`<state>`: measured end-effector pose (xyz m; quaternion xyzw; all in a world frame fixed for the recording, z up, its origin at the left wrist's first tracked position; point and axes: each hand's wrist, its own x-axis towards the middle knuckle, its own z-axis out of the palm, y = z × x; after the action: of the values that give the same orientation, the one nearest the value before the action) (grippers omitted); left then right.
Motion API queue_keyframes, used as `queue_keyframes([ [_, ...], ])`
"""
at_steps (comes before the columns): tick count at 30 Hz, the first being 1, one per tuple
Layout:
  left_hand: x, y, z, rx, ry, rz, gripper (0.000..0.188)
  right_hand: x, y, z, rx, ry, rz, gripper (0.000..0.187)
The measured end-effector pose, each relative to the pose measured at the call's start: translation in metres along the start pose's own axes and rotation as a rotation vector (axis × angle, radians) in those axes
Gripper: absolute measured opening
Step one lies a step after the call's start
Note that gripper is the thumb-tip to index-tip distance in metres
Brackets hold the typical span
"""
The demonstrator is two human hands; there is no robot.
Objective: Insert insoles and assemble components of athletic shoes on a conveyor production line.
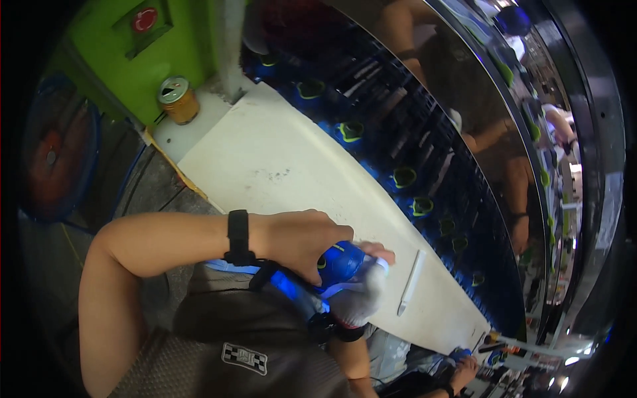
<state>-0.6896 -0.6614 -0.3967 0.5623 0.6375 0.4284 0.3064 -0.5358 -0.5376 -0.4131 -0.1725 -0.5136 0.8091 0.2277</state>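
Note:
My left hand [302, 239], bare and with a black band at the wrist, curls over a rounded blue piece [342, 263] that has a thin yellow-green line. My right hand [361, 295], in a whitish glove, closes on the same piece from the other side. Its bare fingertips show beyond the piece. What exactly the piece is, I cannot make out, since the hands cover much of it. Both hands are in front of my body, at the near edge of a long white work surface [285, 159]. A flat white tool with a slanted tip [412, 282] lies on that surface, right of my hands.
Beyond the surface, a dark blue-lit conveyor [371, 132] carries several dark pieces with yellow-green rims under a shiny hood [464, 86]. A drink can [178, 101] stands far left beside a green panel [189, 33]. At lower right, another person's hand [464, 373] is near a blue piece.

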Motion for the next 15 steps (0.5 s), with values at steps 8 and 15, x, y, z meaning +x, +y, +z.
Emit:
queue_keyframes([
  [8, 0.002, -0.008, -0.006, -0.075, -0.008, -0.146, 0.065, 0.014, 0.009, 0.006, 0.313, 0.139, -0.096, 0.023],
  [15, 0.035, 0.01, 0.003, 0.061, -0.078, -0.093, 0.061, 0.017, -0.002, -0.008, -0.05, 0.112, -0.143, 0.021],
])
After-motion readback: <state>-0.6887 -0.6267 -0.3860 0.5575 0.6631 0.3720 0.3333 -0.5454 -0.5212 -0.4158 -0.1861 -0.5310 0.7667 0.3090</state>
